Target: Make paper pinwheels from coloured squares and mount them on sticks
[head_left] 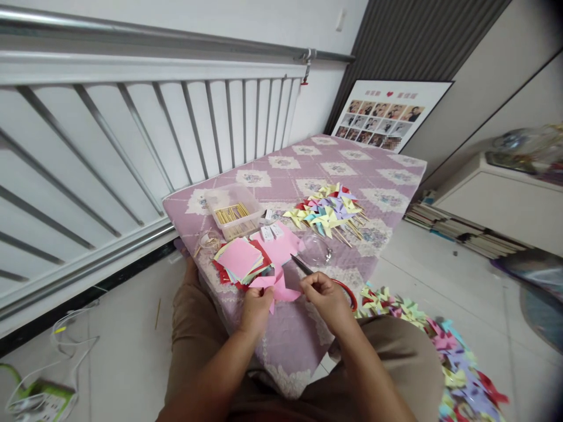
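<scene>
My left hand (257, 305) pinches a pink paper pinwheel (278, 287) at its left side, above the front part of the table. Just to the right of the pinwheel is my right hand (324, 293), its thumb and fingers pressed together. Whatever is between those fingertips is too small to make out. Scissors with dark blades (301, 265) and a red handle (348, 293) show behind my right hand. Beyond the pinwheel lie a stack of coloured paper squares (241, 258) and more pink paper (281, 243) with small white boxes (271, 232) on it.
A clear plastic box (237, 211) of wooden sticks stands at the back left, near a small round container (209, 240). A clear round dish (315, 251) sits right of the paper. Finished pinwheels (328, 211) lie farther back; many more (457, 357) cover the floor at right.
</scene>
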A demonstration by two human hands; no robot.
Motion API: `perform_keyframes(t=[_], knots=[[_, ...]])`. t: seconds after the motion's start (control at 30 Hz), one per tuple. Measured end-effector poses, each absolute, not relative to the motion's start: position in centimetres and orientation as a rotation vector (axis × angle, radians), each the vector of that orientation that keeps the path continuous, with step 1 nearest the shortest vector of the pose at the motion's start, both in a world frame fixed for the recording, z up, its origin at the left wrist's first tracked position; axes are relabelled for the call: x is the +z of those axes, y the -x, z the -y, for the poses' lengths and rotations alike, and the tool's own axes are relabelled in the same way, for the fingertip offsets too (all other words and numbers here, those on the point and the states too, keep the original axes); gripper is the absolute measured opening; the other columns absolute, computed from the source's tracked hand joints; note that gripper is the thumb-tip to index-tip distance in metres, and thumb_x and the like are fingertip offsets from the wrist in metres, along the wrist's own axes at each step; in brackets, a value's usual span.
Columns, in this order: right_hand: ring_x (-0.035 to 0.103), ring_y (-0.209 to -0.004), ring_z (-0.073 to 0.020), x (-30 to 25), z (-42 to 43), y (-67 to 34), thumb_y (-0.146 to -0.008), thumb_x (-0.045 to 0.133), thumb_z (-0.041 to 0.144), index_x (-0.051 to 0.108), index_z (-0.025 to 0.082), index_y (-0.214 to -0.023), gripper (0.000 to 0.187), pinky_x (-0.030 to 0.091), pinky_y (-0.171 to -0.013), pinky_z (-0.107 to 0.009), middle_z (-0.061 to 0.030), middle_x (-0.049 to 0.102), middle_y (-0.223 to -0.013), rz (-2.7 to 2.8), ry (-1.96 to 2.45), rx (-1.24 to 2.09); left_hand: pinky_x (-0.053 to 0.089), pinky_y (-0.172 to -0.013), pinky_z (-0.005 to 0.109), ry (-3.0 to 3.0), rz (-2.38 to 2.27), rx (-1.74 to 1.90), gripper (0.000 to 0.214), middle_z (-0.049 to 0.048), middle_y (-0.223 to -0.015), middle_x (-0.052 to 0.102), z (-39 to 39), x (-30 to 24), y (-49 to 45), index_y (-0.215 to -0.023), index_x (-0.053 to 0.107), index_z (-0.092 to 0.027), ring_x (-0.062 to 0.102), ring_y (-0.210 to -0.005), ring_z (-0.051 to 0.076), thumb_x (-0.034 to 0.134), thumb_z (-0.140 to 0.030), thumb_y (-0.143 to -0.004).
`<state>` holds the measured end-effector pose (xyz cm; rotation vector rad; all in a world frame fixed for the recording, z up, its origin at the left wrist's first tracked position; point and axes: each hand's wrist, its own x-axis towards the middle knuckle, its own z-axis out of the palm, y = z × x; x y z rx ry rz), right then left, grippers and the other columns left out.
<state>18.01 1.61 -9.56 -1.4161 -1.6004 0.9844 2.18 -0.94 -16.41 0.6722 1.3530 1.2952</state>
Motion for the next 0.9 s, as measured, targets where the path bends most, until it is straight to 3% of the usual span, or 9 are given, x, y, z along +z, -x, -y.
perform_keyframes(t=[0.2,0.4,0.7,0.9], knots=[[0.045,-0.050,-0.0119,-9.1,-0.8,-16.9,-0.077,0.064,0.044,0.052,0.022,-0.071,0.025,0.037,-0.048,-0.023,0.0049,0.051,-0.057,1.483,1.279,1.194,0.033,-0.050,0.023,-0.725,-1.385,1.259,0.019,-0.0041,-0.054,0.051,1.0,-15.8,-2.2,-0.066,0.059,-0.018,0.041,-0.048,0.010,0.060,-0.036,-0.072],[0.044,-0.050,-0.0117,-10.4,-0.6,-16.7,-0.081,0.061,0.039,0.053,0.022,-0.069,0.022,0.037,-0.050,-0.024,0.0060,0.047,-0.056,1.504,1.262,1.210,0.029,-0.047,0.023,-0.776,-1.426,1.213,0.021,-0.0047,-0.047,0.047,1.1,-15.5,-2.1,-0.059,0.056,-0.019,0.038,-0.043,0.010,0.060,-0.034,-0.073],[0.057,-0.064,-0.0167,-9.9,0.1,-15.8,-0.083,0.055,0.026,0.059,0.021,-0.074,0.012,0.044,-0.062,-0.027,-0.0006,0.062,-0.070,1.729,1.332,0.929,0.031,-0.046,0.023,-0.840,-1.418,1.187,0.016,-0.0035,-0.047,0.051,1.1,-13.9,-2.2,-0.058,0.058,-0.021,0.041,-0.044,0.011,0.061,-0.031,-0.070],[0.058,-0.072,-0.0183,-9.8,0.5,-14.9,-0.086,0.052,0.019,0.058,0.022,-0.074,0.014,0.044,-0.069,-0.028,-0.0020,0.061,-0.074,1.962,1.242,0.782,0.034,-0.050,0.023,-0.897,-1.396,1.184,0.016,-0.0008,-0.054,0.059,1.0,-13.8,-1.9,-0.055,0.059,-0.020,0.046,-0.051,0.012,0.060,-0.027,-0.070]])
